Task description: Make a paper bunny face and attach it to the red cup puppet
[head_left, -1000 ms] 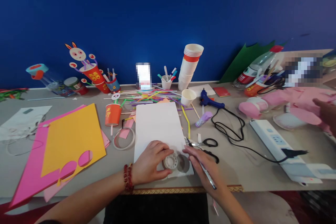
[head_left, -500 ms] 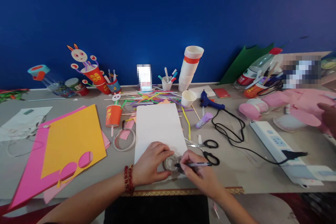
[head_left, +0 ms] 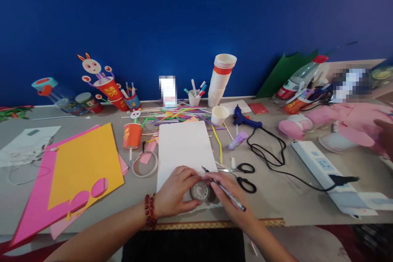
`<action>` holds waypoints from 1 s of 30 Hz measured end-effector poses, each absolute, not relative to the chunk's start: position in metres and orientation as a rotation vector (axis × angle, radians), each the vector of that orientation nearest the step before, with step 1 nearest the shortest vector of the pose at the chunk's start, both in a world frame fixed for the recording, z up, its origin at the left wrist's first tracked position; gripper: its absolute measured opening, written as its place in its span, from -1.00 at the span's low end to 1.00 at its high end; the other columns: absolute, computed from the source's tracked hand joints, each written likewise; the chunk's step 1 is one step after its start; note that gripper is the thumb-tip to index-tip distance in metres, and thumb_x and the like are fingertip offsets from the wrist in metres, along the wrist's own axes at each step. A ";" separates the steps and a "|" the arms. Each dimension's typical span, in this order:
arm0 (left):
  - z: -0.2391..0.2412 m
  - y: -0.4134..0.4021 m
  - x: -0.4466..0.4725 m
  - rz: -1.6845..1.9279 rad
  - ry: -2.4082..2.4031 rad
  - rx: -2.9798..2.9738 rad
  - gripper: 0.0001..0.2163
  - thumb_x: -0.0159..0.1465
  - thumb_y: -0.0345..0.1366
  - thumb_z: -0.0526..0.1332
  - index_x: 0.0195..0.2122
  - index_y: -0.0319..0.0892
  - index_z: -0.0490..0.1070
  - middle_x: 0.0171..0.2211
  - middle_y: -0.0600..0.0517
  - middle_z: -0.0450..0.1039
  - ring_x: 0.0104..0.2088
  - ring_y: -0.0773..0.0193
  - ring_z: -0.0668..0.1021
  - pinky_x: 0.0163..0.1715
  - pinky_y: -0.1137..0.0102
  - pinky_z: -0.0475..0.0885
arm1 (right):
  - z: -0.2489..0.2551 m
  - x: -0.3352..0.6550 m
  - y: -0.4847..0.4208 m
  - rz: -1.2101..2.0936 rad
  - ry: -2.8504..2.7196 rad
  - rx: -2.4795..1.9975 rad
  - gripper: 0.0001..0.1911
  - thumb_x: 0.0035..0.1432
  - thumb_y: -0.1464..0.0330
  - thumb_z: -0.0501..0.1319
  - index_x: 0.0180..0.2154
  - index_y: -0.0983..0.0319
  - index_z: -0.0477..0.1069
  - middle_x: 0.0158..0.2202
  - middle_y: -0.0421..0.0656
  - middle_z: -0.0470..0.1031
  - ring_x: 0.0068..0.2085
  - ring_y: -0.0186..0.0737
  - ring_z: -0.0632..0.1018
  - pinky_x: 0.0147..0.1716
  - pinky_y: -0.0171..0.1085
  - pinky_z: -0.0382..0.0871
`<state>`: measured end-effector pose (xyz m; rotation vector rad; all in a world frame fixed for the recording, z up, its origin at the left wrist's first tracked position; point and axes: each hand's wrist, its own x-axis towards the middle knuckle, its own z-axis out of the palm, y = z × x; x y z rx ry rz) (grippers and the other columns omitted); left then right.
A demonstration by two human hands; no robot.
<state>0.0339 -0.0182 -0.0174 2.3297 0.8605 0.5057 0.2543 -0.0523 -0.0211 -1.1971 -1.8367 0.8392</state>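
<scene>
A white sheet of paper [head_left: 186, 145] lies in front of me. On its near right part rests a roll of clear tape [head_left: 200, 191] with a pale spoked core. My left hand [head_left: 178, 190], a red bead bracelet at the wrist, is curved round the roll's left side, thumb below and fingers above. My right hand [head_left: 229, 194] grips a pen [head_left: 229, 195], its tip pointing up and left over the paper beyond the roll. Just right of the sheet are scissors [head_left: 242, 174] with black handles.
Left lie yellow [head_left: 87, 159] and pink card and an orange cup [head_left: 132, 136]. Straws [head_left: 181, 114] and stacked paper cups [head_left: 221, 80] are behind. Right are a blue glue gun [head_left: 244, 118], glue stick [head_left: 238, 141], power strip [head_left: 322, 172] and another person's hand [head_left: 385, 131].
My right hand has shifted up and left, and the pen has swung so its tip is lifted away from the tape roll's core. My left hand keeps its place round the roll.
</scene>
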 end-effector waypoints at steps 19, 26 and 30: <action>-0.020 -0.019 0.031 0.654 0.756 2.350 -0.52 0.20 -0.14 0.31 0.11 -0.14 0.27 0.02 -0.13 0.43 0.05 0.05 0.43 0.16 0.09 0.28 | -0.028 0.251 -0.056 0.849 -1.871 -1.318 -0.75 0.36 0.35 0.04 0.03 0.15 0.35 -0.05 -0.06 0.51 -0.03 -0.10 0.54 0.00 -0.12 0.43; -0.023 -0.018 0.029 0.641 0.881 2.388 -0.53 0.16 -0.23 0.32 0.08 -0.15 0.29 0.01 -0.12 0.43 0.05 0.04 0.43 0.15 0.08 0.29 | -0.025 0.250 -0.056 0.836 -1.883 -1.306 -0.75 0.36 0.36 0.04 0.03 0.16 0.35 -0.05 -0.05 0.51 -0.04 -0.09 0.54 -0.01 -0.10 0.43; -0.023 -0.018 0.030 0.627 0.868 2.410 -0.53 0.16 -0.19 0.33 0.08 -0.15 0.29 0.01 -0.11 0.44 0.04 0.04 0.43 0.17 0.07 0.28 | -0.021 0.249 -0.055 0.820 -1.885 -1.308 -0.75 0.35 0.37 0.05 0.01 0.16 0.38 -0.06 -0.05 0.52 -0.05 -0.08 0.55 -0.02 -0.10 0.44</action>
